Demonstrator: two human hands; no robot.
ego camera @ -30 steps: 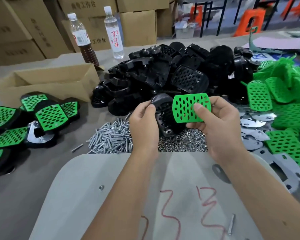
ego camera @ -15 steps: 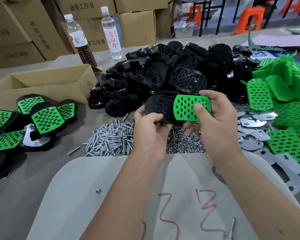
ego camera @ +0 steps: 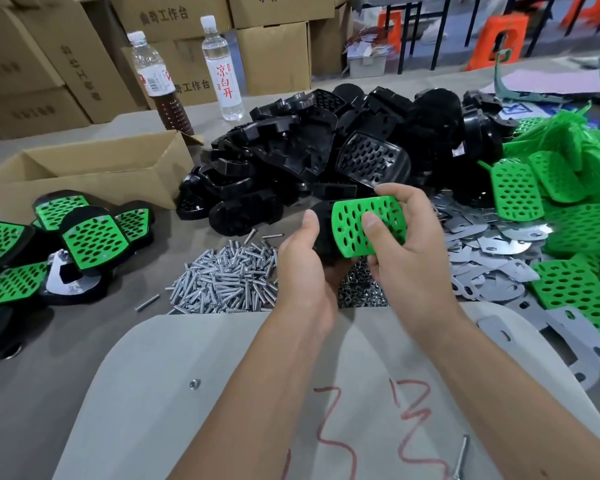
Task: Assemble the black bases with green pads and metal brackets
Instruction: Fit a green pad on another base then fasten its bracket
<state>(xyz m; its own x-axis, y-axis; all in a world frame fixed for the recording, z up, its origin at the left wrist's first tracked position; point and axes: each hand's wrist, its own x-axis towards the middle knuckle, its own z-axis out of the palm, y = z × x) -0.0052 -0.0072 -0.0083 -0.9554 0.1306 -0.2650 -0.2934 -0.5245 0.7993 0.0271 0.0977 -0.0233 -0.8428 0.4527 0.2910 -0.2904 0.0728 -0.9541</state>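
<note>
My left hand point(ego camera: 303, 268) grips a black base point(ego camera: 323, 233) at its left end, above the table's middle. A green perforated pad point(ego camera: 368, 225) lies on that base, and my right hand point(ego camera: 409, 244) holds it there with the thumb pressed on its face and the fingers curled over its far edge. Most of the base is hidden behind the pad and my hands. A big pile of black bases point(ego camera: 326, 154) lies just behind. Green pads point(ego camera: 575, 216) are heaped at the right, and flat metal brackets point(ego camera: 492, 251) are scattered beside them.
Loose silver bolts point(ego camera: 222, 278) and small nuts point(ego camera: 361, 292) lie below my hands. Several finished bases with pads point(ego camera: 90, 237) sit at the left by an open cardboard box point(ego camera: 94, 171). Two bottles point(ego camera: 222, 71) stand behind. A pale board point(ego camera: 222, 375) with red marks lies nearest me.
The base has turned from tilted to lying flatter, and the green pad has slid left over it. Both hands have drawn closer together around the two parts.
</note>
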